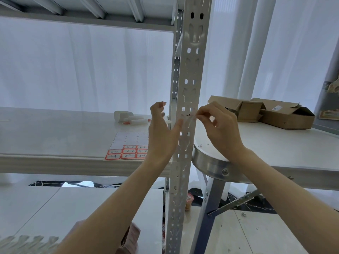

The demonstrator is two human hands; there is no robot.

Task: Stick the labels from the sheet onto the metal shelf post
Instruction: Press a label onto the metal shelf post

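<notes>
Item: small pale label [189, 116], bearing a dark handwritten mark and lying across the front face of the perforated metal shelf post [190, 70] at mid-height, over a pair of slots. The right hand [220, 129] is pinching the label's right end between thumb and forefinger at the post's right edge. The left hand [161, 136] is laying a straight thumb [178, 125] against the post face at the label's left end, its other fingers hanging loosely curled beside the post and grasping nothing. The label sheet [126, 145], with red-bordered labels remaining in its near rows, is lying flat at the front edge of the shelf board [55, 136], just left of the left wrist. White rolls [128, 117] are lying further back. A round table [211, 164] with a metal rim is sitting close against the post's right side, beneath the right forearm, and is carrying open cardboard boxes [275, 112]. White curtains [91, 70] are hanging behind.
</notes>
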